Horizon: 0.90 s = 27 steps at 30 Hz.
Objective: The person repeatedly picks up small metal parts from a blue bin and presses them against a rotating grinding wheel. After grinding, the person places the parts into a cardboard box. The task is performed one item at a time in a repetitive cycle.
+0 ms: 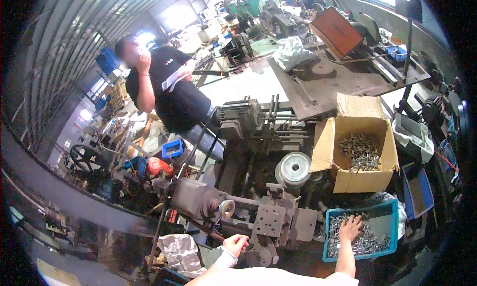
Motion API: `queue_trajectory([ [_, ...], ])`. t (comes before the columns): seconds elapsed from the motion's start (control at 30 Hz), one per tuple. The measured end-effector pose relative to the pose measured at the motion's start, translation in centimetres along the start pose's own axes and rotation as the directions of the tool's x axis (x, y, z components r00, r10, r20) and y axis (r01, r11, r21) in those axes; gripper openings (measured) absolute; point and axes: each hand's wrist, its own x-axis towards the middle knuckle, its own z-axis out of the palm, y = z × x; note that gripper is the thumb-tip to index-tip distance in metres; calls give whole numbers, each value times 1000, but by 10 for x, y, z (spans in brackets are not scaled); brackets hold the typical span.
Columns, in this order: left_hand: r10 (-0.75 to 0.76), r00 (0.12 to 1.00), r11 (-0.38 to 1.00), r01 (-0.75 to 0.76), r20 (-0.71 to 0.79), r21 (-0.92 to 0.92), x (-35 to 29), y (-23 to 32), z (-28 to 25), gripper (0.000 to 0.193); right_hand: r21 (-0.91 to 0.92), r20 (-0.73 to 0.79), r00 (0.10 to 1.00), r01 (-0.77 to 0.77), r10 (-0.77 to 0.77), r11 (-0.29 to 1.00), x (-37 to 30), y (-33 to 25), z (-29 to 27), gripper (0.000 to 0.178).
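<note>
Open from above into the teal bin (396, 231), with bare room by its far right corner; hemmed in at the far edge by the cardboard box (365, 181), at the left edge by the machine carriage (303, 225), beyond that corner by the blue tray (417, 192)

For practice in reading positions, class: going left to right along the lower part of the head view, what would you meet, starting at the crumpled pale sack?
Crumpled pale sack, left hand, grey plate with holes, teal bin with small metal parts and the right hand inside, blue tray.
</note>
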Motion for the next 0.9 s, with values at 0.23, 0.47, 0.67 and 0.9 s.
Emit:
queue_trajectory([
  [0.23,9,1000,1000,-8,25,-28,-3,4,-4,18,35,-42,998,53,-51,998,-1,18,7,38],
  [0.47,37,999,999,-37,-26,-28,-7,7,-15,17,42,-30,998,48,-47,998,-10,25,33,33],
  [0.67,22,1000,997,-22,-2,-80,-6,-12,-18,16,14,-24,999,40,-40,999,-16,18,25,31],
  [0.9,39,999,992,-40,-5,-116,-8,-7,-18,15,127,-98,980,184,-172,975,-17,34,60,31],
])
